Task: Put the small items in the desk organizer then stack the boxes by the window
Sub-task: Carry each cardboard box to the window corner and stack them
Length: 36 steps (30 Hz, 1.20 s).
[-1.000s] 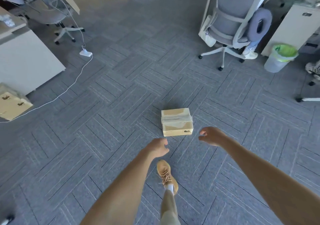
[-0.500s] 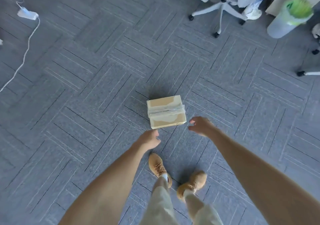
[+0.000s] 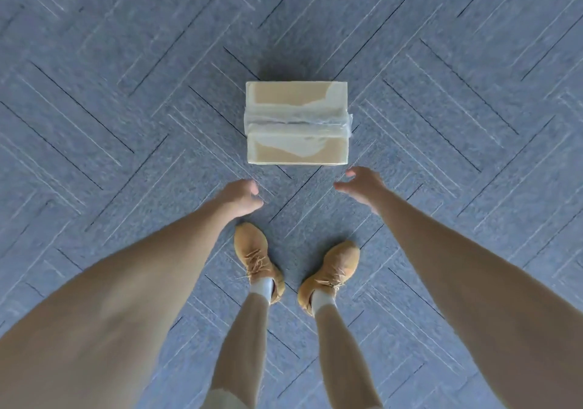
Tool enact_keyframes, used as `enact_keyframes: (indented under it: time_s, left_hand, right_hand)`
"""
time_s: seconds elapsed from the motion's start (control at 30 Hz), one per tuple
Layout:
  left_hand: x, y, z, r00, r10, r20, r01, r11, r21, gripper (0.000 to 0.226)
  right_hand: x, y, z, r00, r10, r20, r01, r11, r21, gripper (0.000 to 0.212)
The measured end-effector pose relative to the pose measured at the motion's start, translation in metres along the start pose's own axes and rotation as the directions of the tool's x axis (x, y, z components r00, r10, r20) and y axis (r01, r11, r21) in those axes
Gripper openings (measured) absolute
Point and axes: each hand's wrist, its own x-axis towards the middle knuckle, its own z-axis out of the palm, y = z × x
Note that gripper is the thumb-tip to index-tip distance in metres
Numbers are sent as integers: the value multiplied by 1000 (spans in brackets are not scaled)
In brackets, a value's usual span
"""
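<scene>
A small cardboard box (image 3: 297, 123), wrapped across its middle with clear tape, lies on the grey carpet straight ahead of my feet. My left hand (image 3: 238, 197) hovers just short of the box's near left corner, fingers loosely curled and holding nothing. My right hand (image 3: 362, 186) hovers just short of the near right corner, fingers spread and relaxed, also holding nothing. Neither hand touches the box.
Grey herringbone carpet (image 3: 126, 93) fills the whole view. My two tan shoes (image 3: 258, 260) stand side by side a short step behind the box.
The view has tilted straight down, so the chair, bin and cable have left the frame. My feet now stand together, and both hands have come nearer to the box.
</scene>
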Motion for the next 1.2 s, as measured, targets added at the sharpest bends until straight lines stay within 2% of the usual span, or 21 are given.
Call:
enact_keyframes:
  time_s: [0.07, 0.2, 0.3, 0.47, 0.6, 0.73, 0.87, 0.97, 1.1, 1.2]
  left_hand:
    - [42, -12, 22, 999, -42, -11, 42, 998, -44, 20]
    - [115, -35, 59, 986, -149, -69, 126, 956, -267, 45]
    - [160, -53, 77, 975, -201, -95, 154, 918, -366, 55]
    - [222, -72, 91, 970, -208, -129, 139, 903, -406, 74]
    - [258, -76, 97, 961, -202, -189, 113, 910, -398, 85]
    - [285, -77, 96, 934, -204, -294, 59, 898, -436, 73]
    - [300, -79, 87, 932, -207, -296, -20, 790, -613, 64]
    - [305, -77, 80, 948, -137, -287, -75, 781, -620, 61]
    - [304, -79, 77, 973, -67, -222, -79, 805, -588, 67]
    - [298, -80, 76, 979, -14, -203, -107, 811, -575, 60]
  right_hand:
    - [42, 22, 16, 1000, 6, -11, -6, 1000, 28, 61]
    - [120, 59, 36, 999, 45, -30, -43, 997, 71, 62]
    - [172, 80, 47, 996, 57, -72, -46, 987, 152, 65]
    - [236, 98, 67, 994, 47, -98, -21, 968, 249, 68]
    - [266, 101, 84, 983, -16, -182, 81, 933, 351, 69]
    - [288, 108, 94, 976, -54, -210, 144, 886, 441, 72]
    - [305, 116, 96, 973, -97, -211, 183, 879, 441, 99]
    - [317, 124, 98, 973, -117, -198, 199, 860, 469, 112]
    - [309, 117, 95, 969, -156, -189, 227, 863, 452, 86]
    - [294, 104, 88, 973, -145, -179, 213, 859, 466, 85]
